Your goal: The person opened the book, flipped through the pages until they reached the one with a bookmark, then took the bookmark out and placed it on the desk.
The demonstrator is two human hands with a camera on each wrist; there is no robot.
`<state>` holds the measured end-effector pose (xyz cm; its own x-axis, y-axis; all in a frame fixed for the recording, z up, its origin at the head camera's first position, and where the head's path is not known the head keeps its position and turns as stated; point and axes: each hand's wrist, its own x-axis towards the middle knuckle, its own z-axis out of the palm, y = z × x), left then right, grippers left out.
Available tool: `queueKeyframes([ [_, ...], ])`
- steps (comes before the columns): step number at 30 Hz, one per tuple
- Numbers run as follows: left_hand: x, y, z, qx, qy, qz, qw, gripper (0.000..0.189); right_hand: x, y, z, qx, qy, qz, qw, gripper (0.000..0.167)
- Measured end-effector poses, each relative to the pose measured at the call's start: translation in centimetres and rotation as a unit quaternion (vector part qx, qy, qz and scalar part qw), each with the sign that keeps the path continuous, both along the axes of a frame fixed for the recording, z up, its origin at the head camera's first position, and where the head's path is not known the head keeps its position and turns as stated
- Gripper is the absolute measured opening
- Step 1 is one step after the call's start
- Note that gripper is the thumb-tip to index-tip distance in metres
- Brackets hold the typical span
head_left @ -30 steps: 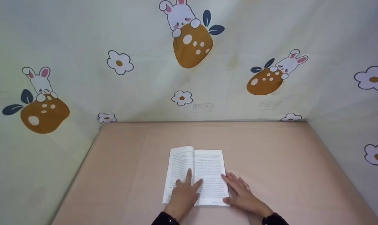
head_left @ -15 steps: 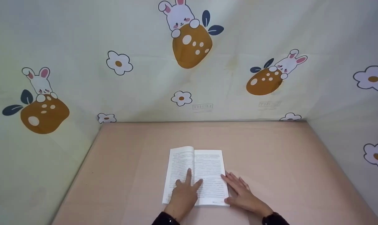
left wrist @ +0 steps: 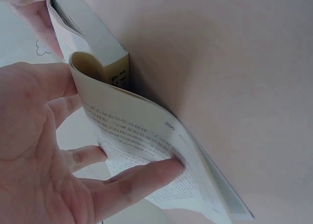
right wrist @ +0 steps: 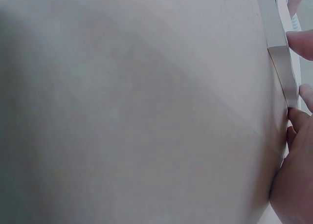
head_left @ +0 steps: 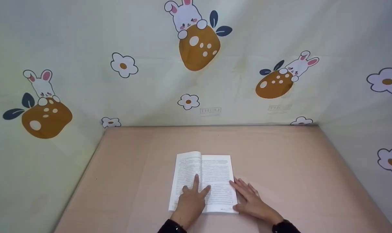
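An open paperback book [head_left: 217, 168] with printed pages lies on the table, its left page curving up toward the spine. My left hand [head_left: 189, 202] lies over the lower left page with fingers spread, one pointing up along the gutter and one reaching onto the right page. In the left wrist view a fingertip of the left hand [left wrist: 44, 150] presses the page near its printed number. Along the book's right edge rests my right hand [head_left: 254, 204], fingers extended, with the thumb at the lower corner. The right wrist view catches the right hand [right wrist: 296, 170] beside the thick page block [right wrist: 283, 72].
A pinkish-beige table surface [head_left: 118, 174] surrounds the book. Pale fabric walls [head_left: 150, 90] printed with rabbits, orange fruit shapes and flowers stand along the back and both sides. Dark sleeves [head_left: 171, 226] cover the wrists.
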<state>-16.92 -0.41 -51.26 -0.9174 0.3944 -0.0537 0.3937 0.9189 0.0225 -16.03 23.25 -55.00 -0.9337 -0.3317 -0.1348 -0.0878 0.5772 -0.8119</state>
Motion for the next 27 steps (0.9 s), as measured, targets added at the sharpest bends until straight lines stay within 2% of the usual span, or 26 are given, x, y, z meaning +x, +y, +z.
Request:
queueKeyframes([
  [6,0.03,0.03,-0.07,0.016,0.007,0.003,0.9998,0.041,-0.08,-0.21,0.06,0.002,-0.008,-0.008,0.9999,0.083],
  [11,-0.02,0.09,-0.11,0.013,0.001,0.007,0.9999,0.041,-0.08,-0.30,0.12,0.005,-0.002,-0.009,0.9999,0.084],
  [19,0.01,0.18,-0.28,0.007,0.012,0.007,0.9999,0.040,-0.06,-0.22,0.10,0.006,0.001,-0.008,0.9999,0.083],
  [27,0.03,0.26,-0.09,0.028,-0.011,0.015,0.9994,0.048,-0.08,-0.16,0.11,0.003,0.008,-0.004,1.0000,0.082],
])
